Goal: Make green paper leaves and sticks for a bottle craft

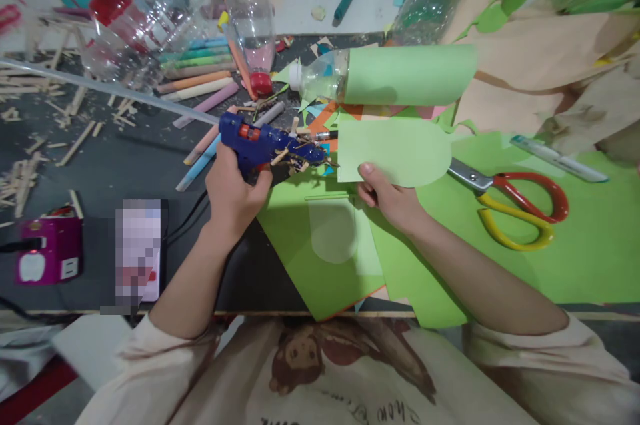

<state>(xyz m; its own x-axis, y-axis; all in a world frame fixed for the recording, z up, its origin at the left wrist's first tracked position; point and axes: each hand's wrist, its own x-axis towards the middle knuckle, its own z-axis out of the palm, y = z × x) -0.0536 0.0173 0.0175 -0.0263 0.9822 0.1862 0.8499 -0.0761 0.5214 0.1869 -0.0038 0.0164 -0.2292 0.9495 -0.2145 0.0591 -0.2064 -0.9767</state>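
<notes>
My left hand (235, 185) is closed round the handle of a blue hot glue gun (257, 145), whose nozzle points right. A long clear glue stick (110, 88) runs out of its back, and bits of wood cling to its front. Between thumb and fingers, my right hand (383, 195) pinches a light green paper piece (400, 148) with one rounded end. The nozzle tip is at the paper's straight left edge; whether they touch I cannot tell. Just beyond lies a clear plastic bottle (323, 75) on its side, wrapped in light green paper (413, 75).
Scissors (520, 195) with red and yellow handles lie at right on green paper sheets (590, 245), near a pen (560, 158). Crayons (200, 82), wood sticks (75, 145) and plastic bottles (245, 5) crowd the back and left. A phone (140, 245) and purple box (50, 250) sit front left.
</notes>
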